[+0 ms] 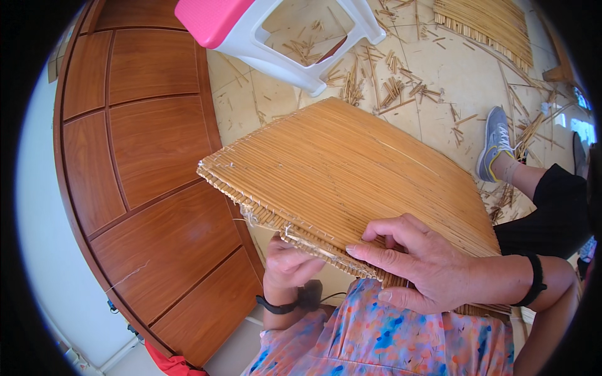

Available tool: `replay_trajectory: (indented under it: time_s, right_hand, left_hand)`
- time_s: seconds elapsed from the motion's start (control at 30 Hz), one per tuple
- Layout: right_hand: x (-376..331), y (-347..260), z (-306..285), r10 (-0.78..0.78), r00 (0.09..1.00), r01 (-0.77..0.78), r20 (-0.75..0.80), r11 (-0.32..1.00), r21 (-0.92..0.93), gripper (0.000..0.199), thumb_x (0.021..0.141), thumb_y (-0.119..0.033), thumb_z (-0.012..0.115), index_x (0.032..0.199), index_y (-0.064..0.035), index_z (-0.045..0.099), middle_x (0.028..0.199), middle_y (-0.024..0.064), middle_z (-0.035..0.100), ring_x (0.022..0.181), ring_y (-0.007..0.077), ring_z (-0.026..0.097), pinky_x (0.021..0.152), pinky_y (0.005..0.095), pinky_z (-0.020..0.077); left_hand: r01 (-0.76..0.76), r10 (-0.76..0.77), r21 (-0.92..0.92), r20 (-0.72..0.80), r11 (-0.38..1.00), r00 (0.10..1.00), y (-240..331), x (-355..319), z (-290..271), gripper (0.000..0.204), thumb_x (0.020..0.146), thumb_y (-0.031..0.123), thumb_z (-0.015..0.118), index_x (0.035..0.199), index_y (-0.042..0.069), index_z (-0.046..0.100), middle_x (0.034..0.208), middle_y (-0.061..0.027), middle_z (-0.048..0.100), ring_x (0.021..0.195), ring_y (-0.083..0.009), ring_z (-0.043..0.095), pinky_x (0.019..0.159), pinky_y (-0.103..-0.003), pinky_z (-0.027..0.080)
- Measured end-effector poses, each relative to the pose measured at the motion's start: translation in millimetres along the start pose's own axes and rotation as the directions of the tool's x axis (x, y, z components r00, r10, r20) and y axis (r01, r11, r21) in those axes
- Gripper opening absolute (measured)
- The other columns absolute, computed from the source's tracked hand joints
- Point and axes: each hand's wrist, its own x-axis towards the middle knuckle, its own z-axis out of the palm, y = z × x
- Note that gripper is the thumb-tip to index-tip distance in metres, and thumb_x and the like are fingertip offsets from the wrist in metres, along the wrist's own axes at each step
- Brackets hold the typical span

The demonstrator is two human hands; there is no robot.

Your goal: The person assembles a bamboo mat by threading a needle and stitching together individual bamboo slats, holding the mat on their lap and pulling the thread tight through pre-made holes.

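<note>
Across my lap lies a stiff panel of golden straw stalks [351,169], stitched side by side and tilted with one corner toward the left. Its near-left edge is double, with cut stalk ends and pale thread or stripping [295,235] along it. My right hand [426,263] grips the near edge, some fingers bent on the upper face and others at the stalks below. My left hand [288,263] is closed in a fist just below the edge, beside the pale stripping. Its fingertips are partly hidden by the panel, and I cannot make out what they hold.
A white plastic stool [251,50] with a pink seat [210,19] stands ahead. Brown wooden panelling [157,138] runs along the left. Cut straw pieces [392,91] litter the tiled floor. Another straw panel [489,25] lies far right, near a person's grey shoe [495,141].
</note>
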Motion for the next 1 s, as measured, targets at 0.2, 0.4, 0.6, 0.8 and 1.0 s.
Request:
replay_trajectory:
  time_s: [0.2,0.4,0.6,0.8,1.0]
  right_hand:
    - [-0.2,-0.2,-0.5,-0.002,1.000,0.002,-0.015,1.000,0.016,0.069,0.075,-0.019,0.073,0.139,-0.0049,0.049,0.119,0.0143,0.046,0.097,0.0291,0.052,0.085,0.0391,0.0476]
    - [0.6,0.6,-0.8,0.007,1.000,-0.006,-0.010,1.000,0.013,0.068,0.075,-0.020,0.073,0.137,-0.0047,0.050,0.119,0.0145,0.046,0.097,0.0295,0.052,0.085,0.0397,0.0473]
    - [-0.3,0.2,-1.0,0.000,1.000,0.001,-0.012,1.000,0.013,0.067,0.076,-0.019,0.073,0.137,-0.0037,0.050,0.120,0.0150,0.046,0.098,0.0299,0.052,0.086,0.0400,0.0470]
    - [0.1,0.3,-1.5,0.004,1.000,-0.004,-0.015,1.000,0.012,0.067,0.076,-0.019,0.073,0.137,-0.0031,0.050,0.120,0.0154,0.046,0.098,0.0304,0.052,0.087,0.0400,0.0467]
    - [-0.4,0.0,-2.5,0.017,1.000,-0.017,0.000,1.000,0.026,0.068,0.076,-0.019,0.073,0.137,-0.0042,0.049,0.121,0.0151,0.045,0.099,0.0302,0.052,0.087,0.0404,0.0466]
  left_hand:
    - [0.027,-0.025,0.023,-0.073,0.999,0.997,-4.6,-3.2,1.6,0.024,0.075,0.017,0.078,0.085,-0.003,0.073,0.092,-0.0132,0.072,0.085,-0.0260,0.068,0.079,-0.036,0.052]
    - [0.010,-0.014,-0.062,-0.071,0.998,0.997,-6.3,-0.2,1.1,0.024,0.075,0.019,0.078,0.085,-0.003,0.074,0.092,-0.0122,0.072,0.085,-0.0256,0.067,0.079,-0.037,0.051]
    - [0.040,-0.040,-0.076,0.001,0.996,0.999,-0.7,3.7,-5.3,0.022,0.065,-0.005,0.069,0.085,0.001,0.075,0.093,-0.0123,0.072,0.089,-0.0287,0.068,0.085,-0.037,0.050]
    - [0.034,-0.030,-0.105,0.038,0.994,0.999,-6.4,2.8,-5.7,0.021,0.066,-0.006,0.070,0.085,0.001,0.075,0.094,-0.0130,0.072,0.089,-0.0290,0.068,0.085,-0.037,0.051]
    - [-0.008,0.007,-0.094,-0.015,0.996,1.000,-3.9,5.7,-1.2,0.021,0.066,-0.005,0.072,0.086,0.000,0.075,0.095,-0.0130,0.072,0.089,-0.0287,0.068,0.084,-0.037,0.051]
